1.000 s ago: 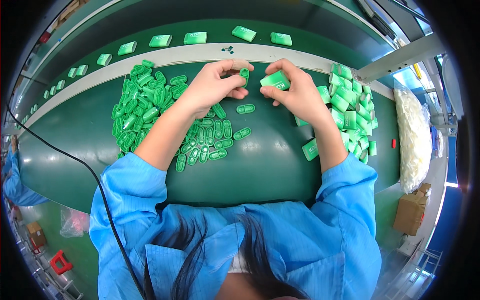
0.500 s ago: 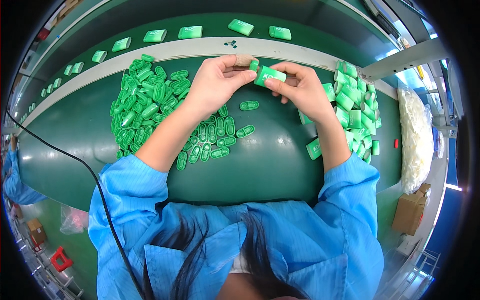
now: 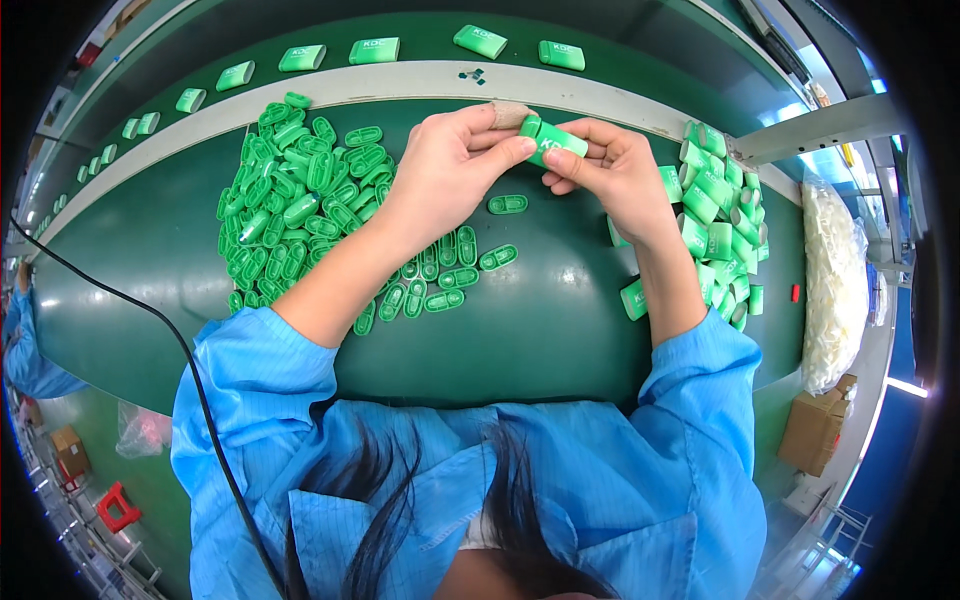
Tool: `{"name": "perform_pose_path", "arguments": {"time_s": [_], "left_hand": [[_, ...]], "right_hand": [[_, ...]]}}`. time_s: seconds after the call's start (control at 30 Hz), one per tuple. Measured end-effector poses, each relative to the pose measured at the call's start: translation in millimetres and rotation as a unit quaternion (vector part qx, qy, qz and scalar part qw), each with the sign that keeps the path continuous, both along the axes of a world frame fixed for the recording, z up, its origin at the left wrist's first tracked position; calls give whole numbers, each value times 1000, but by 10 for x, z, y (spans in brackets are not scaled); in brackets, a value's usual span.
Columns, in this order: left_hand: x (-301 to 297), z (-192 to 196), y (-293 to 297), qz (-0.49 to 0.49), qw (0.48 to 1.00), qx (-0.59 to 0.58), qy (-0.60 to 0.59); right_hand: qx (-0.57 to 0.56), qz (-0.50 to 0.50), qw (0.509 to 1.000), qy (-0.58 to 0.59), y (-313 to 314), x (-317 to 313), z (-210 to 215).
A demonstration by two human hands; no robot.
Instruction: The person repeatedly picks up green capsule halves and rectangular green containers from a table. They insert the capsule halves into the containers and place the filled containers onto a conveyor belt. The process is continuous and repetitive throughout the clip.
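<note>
My left hand (image 3: 445, 165), its index fingertip wrapped in a tan covering, pinches a small green oval end cap (image 3: 530, 127). The cap sits against the left end of a green printed casing (image 3: 563, 144), which my right hand (image 3: 625, 180) grips between thumb and fingers. Whether the cap is fully seated, I cannot tell. Left of my left forearm lies a heap of green end caps (image 3: 282, 185), partly covered by that arm. A single loose cap (image 3: 507, 204) rests below my hands. Beside my right wrist is a pile of green casings (image 3: 718, 240).
Beyond a pale rail (image 3: 400, 82), several green casings (image 3: 375, 50) lie spaced out in a row. A clear bag of white pieces (image 3: 832, 290) stands at the right edge. A black cable (image 3: 185, 345) crosses the left side. Another person's blue sleeve (image 3: 35, 350) shows far left.
The cap and casing, a little apart at an angle before, have come together end to end. Both hands have shifted slightly to the right in view.
</note>
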State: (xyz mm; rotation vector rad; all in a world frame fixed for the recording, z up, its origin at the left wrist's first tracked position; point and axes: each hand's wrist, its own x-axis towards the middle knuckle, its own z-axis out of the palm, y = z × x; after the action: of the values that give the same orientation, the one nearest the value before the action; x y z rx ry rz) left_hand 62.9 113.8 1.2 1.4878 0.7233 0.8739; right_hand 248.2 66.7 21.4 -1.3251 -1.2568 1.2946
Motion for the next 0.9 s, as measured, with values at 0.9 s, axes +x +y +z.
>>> {"name": "perform_pose_path", "arguments": {"time_s": [0.9], "left_hand": [[67, 38, -253, 103, 942, 295, 122]], "right_hand": [[329, -105, 877, -335, -104, -229, 45]]}}
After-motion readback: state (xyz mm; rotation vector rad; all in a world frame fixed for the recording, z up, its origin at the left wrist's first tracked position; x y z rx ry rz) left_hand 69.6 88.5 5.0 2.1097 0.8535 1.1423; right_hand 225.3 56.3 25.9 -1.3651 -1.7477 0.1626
